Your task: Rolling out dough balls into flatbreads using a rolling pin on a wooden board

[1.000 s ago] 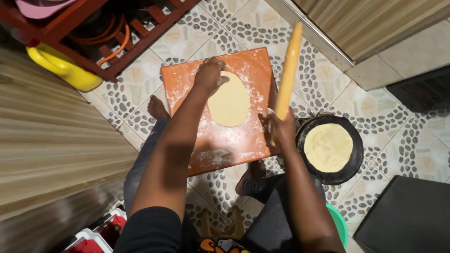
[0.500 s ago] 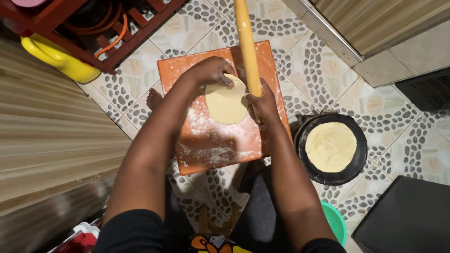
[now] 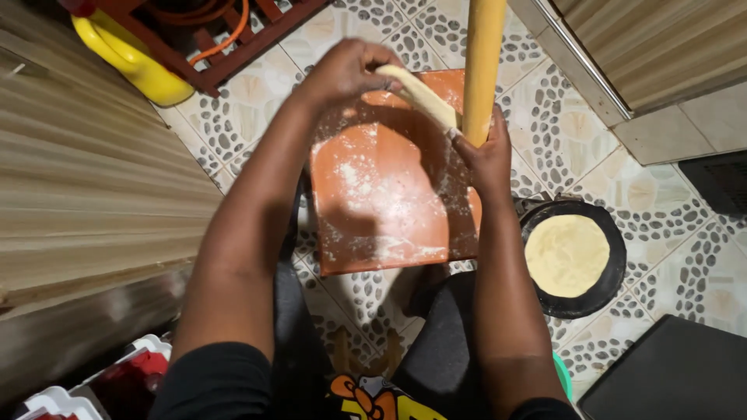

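A flat round of pale dough (image 3: 420, 95) is lifted off the floured orange board (image 3: 389, 202), seen edge-on between my two hands. My left hand (image 3: 346, 70) grips its far edge. My right hand (image 3: 484, 152) pinches the near edge and also holds a long wooden rolling pin (image 3: 482, 62), which stands nearly upright. The board lies on the tiled floor between my knees, dusted with white flour.
A black pan (image 3: 574, 257) with a flat round bread in it sits right of the board. A yellow jerrycan (image 3: 128, 58) and a red wooden rack (image 3: 233, 31) stand at upper left. A corrugated wall (image 3: 85, 202) runs along the left, a dark mat (image 3: 669, 373) lower right.
The dough round was lying on the board under my hands; now both hands have lifted it off the board. The rolling pin has swung more upright in my right hand.
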